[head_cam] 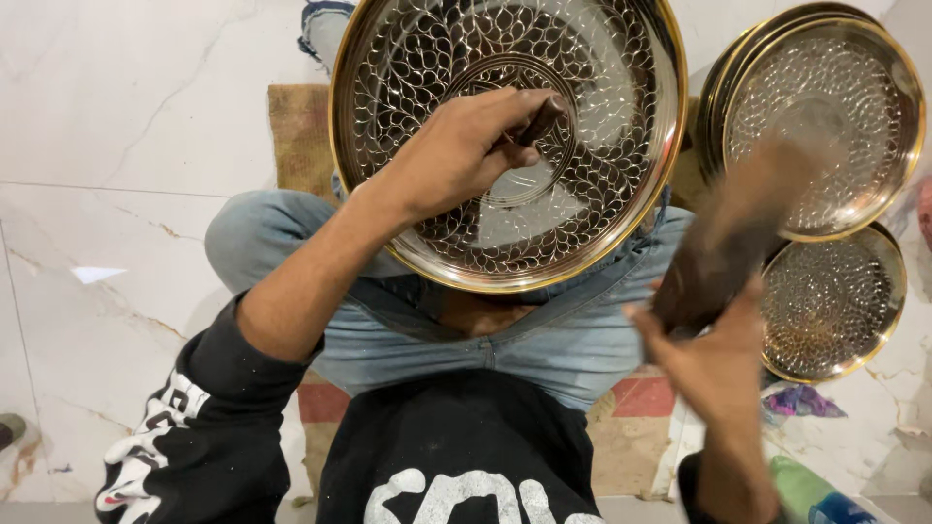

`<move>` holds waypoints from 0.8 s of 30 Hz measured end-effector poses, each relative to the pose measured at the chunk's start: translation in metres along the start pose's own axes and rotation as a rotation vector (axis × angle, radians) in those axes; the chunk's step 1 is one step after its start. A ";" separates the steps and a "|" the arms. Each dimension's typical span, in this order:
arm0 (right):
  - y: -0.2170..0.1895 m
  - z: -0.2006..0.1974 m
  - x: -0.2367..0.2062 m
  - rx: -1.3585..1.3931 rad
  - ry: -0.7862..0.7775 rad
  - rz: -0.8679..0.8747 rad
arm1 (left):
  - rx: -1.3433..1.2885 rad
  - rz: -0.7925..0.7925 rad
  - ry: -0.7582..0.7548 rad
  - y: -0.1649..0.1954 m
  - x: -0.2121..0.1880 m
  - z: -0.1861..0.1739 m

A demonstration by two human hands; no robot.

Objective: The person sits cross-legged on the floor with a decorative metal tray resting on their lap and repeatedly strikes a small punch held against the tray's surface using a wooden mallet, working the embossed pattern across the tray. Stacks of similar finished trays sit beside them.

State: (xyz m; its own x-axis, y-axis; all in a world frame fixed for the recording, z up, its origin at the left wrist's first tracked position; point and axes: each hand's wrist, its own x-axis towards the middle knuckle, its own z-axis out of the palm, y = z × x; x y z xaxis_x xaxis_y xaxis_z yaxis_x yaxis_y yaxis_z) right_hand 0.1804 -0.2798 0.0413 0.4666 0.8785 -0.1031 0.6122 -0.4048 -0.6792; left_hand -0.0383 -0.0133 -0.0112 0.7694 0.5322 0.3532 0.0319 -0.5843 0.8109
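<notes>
While resting on the lap, embossed brass plate [602, 184] is receiving punch [542, 119] gripped by left hand [466, 150]; right hand [718, 364] is clenching blurred mallet [733, 233].

A large round brass plate [509, 146] with an embossed teardrop pattern rests tilted on the seated person's jeans-clad lap. The left hand [466, 146] presses a short dark punch [541, 120] against the plate's centre ring. Right of the plate, the right hand [714, 359] grips a blurred dark mallet [738, 233]. Beyond it, 2 stacks of similar plates [820, 126] lie on the marble floor [107, 194].
</notes>
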 end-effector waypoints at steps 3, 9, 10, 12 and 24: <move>-0.019 -0.023 0.021 0.131 0.136 0.156 | 0.014 0.055 -0.002 -0.001 0.002 -0.002; -0.070 -0.055 0.082 -0.809 -0.159 -0.253 | 0.022 0.052 -0.037 0.003 0.003 -0.006; -0.080 -0.057 0.085 -0.736 -0.138 -0.311 | 0.023 0.032 -0.031 0.005 -0.001 -0.005; -0.099 -0.057 0.094 -0.587 -0.071 -0.426 | -0.006 -0.028 0.091 0.007 -0.012 0.003; -0.218 -0.049 0.114 -1.181 -0.392 -0.733 | 0.021 -0.399 0.687 0.034 -0.047 0.054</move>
State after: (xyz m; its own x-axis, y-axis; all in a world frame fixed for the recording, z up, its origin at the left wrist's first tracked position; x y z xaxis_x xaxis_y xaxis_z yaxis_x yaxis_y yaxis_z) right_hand 0.1315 -0.1041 0.2132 -0.2611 0.9101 -0.3218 0.8834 0.3597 0.3004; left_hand -0.0391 -0.0908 -0.0255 0.1319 0.9586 0.2525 0.2395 -0.2780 0.9302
